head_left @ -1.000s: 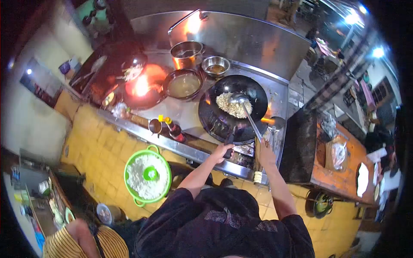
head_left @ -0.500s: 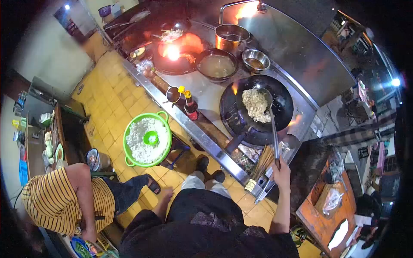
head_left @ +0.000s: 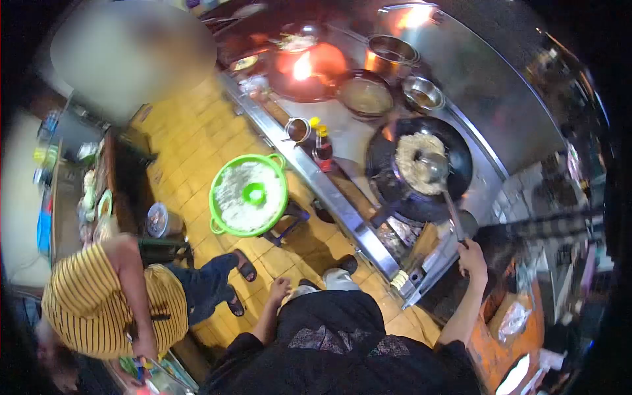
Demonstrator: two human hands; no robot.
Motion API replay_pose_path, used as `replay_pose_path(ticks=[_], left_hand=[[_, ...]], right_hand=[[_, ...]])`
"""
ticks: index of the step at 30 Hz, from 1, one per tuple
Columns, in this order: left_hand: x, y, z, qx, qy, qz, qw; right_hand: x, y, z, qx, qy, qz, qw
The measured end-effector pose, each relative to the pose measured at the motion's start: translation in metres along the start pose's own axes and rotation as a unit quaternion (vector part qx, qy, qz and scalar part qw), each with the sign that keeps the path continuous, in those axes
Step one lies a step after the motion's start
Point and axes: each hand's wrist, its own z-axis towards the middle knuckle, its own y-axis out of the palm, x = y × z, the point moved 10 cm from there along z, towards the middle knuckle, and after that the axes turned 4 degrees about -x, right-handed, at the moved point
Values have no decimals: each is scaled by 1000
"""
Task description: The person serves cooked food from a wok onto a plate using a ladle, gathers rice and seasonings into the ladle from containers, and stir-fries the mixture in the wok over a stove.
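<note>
My right hand is closed round the handle of a long metal ladle. The ladle's bowl rests on rice-like food inside a black wok on the stove. My left hand hangs low beside my body, its fingers curled, and nothing shows in it. Near it, further forward, a green basket holds white rice with a small green bowl on top. On the stove's front ledge stand a red-labelled bottle and a metal cup.
A flame burns at another wok; a pan of liquid, a tall pot and a steel bowl stand nearby. A co-worker in a striped shirt is at the left. An orange table is at the lower right.
The view has shifted, so the stove sits further right. The ladle's bowl has moved onto the food, which is now spread in a rounder shape. My left hand is more fully in view.
</note>
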Motion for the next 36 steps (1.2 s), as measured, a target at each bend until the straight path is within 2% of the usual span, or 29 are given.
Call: replay_pose_path(ticks=[2,4,5,6,7,8,9,10,12,14,15,17,19,20,22,23,24,25,26,27,28,29,30,31,32,33,35,36], left_hand=[[39,20,-9,-27,55,-16,998],[49,14,-16,-11,85,-2,996],[37,10,-1,-21,149,-105,983],[32,-4,-4,13,153,-38,987],[19,-21,-12,38,139,-64,988],[8,-36,-21,58,128,-89,986],[-7,-57,-34,113,110,-93,983],[-28,-74,-51,159,85,-92,979],[-86,-103,-74,235,40,-75,968],[-184,-131,-52,293,12,-52,955],[-222,-135,-35,273,23,101,956],[-261,-134,-41,241,-10,231,943],[-281,-126,-74,222,-90,187,953],[-284,-111,-86,200,-83,134,967],[-278,-76,-101,162,-55,16,985],[-272,-62,-106,150,-36,-45,987],[-279,-50,-111,165,-114,-101,975],[-275,-51,-128,244,-117,-120,955],[-279,-51,-144,321,-125,-135,929],[-288,-42,-157,357,-147,-200,901],[-298,-33,-168,388,-168,-260,868],[-312,-22,-174,418,-186,-317,831],[-330,-11,-161,421,-175,-283,844],[-360,3,-139,424,-165,-247,856],[-371,12,-129,427,-155,-210,866],[-341,24,-181,440,-219,-356,795],[-316,22,-215,430,-198,-306,826],[-312,24,-225,443,-193,-307,820]], right_hand=[[-15,21,39,151,-158,-161,963],[-16,80,77,172,-186,-253,934],[-22,106,87,175,-208,-316,909],[9,108,123,225,-287,-298,882],[41,112,156,273,-361,-287,844],[52,116,163,-22,-302,-19,953],[67,119,146,-201,-99,241,945],[34,106,74,-129,-58,246,959],[75,93,128,-98,-52,62,992],[67,84,133,6,-108,-117,987],[53,81,136,77,-155,-204,964],[1,84,110,247,-268,-327,872],[-66,98,63,394,-383,-369,749],[-99,111,42,438,-442,-369,690],[-174,160,1,444,-553,-347,613],[-210,186,1,305,-582,-231,717],[-256,228,-20,294,-627,-267,671],[-300,273,-68,175,-617,-220,735],[-330,325,-92,85,-711,-176,675],[-355,383,-80,-118,-640,-150,744],[-374,424,-130,-60,-781,-215,584],[-387,450,-189,-105,-812,-232,525],[-396,481,-210,-200,-810,-201,513],[-398,497,-252,-275,-782,-189,526],[-398,526,-261,-307,-809,-185,466],[-392,560,-257,-423,-708,-217,522],[-349,609,-297,-526,-620,-321,485],[-320,628,-311,-563,-599,-358,443]])
